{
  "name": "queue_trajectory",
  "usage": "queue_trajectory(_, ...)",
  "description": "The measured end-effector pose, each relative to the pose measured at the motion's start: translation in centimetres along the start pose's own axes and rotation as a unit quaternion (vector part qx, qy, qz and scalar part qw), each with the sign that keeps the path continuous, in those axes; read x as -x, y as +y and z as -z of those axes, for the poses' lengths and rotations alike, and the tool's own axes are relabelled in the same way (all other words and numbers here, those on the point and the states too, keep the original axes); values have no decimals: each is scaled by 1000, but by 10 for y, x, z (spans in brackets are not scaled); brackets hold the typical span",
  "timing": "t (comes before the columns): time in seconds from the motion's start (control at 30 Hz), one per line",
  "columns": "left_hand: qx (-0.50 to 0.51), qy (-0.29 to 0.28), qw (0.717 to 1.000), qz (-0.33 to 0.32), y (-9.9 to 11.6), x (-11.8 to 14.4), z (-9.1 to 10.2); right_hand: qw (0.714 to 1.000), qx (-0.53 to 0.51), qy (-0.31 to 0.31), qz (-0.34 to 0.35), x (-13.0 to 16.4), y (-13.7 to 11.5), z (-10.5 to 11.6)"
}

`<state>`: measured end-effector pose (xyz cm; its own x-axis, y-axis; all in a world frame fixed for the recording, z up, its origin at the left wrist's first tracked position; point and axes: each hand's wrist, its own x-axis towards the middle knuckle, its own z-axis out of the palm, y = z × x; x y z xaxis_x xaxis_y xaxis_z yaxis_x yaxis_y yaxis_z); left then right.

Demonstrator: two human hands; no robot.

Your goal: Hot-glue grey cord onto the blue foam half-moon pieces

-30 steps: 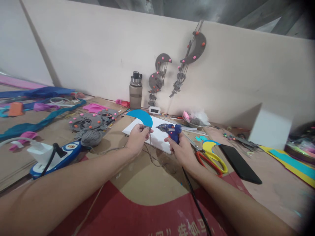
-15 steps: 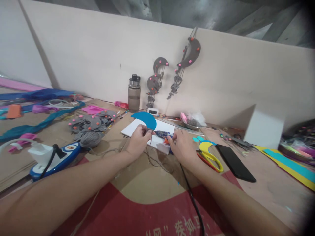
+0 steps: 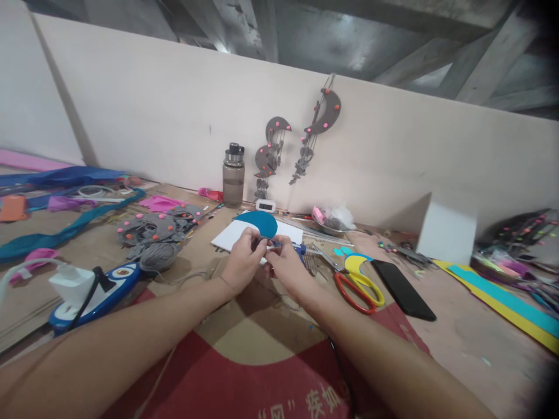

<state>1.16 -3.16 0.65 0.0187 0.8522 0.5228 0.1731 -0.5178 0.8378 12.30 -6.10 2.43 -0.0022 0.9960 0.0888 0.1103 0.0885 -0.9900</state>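
In the head view my left hand [image 3: 245, 257] is closed, its thumb and fingers pinching the lower end of a blue felt crescent [image 3: 257, 223]. Close against it, my right hand [image 3: 286, 265] is also closed, fingertips meeting the left ones; whatever they pinch is hidden. A white board [image 3: 227, 231] lies under the crescent. Partly covered by my right hand, a blue glue gun [image 3: 301, 250] rests by the board's right side. Grey yarn [image 3: 192, 278] trails across the cardboard from a ball [image 3: 158, 257] to the left.
Red-and-yellow-handled scissors [image 3: 356, 285] and a black phone [image 3: 404, 291] lie to the right. A blue-and-white power strip [image 3: 98, 297] sits at left. At the back stand a bottle [image 3: 233, 180] and a small digital clock [image 3: 265, 205]. Grey crescent garlands [image 3: 325, 119] hang on the wall.
My right hand has left the glue gun and moved left to meet my left hand at the crescent. The scissors now show more fully. The camera view has tilted slightly up.
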Motion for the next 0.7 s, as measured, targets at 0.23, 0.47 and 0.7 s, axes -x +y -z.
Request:
queue_trajectory(0.23, 39, 12, 998, 42, -2, -3, -1, 990, 82, 53, 105, -4, 0, 11)
queue_trajectory(0.47, 128, -22, 986, 102, 2, 0, -6, 975, 140, 86, 150, -2, 1, 20)
queue_trajectory(0.7, 165, -39, 978, 117, 8, 3, -6, 978, 103, 91, 156, -4, 2, 22)
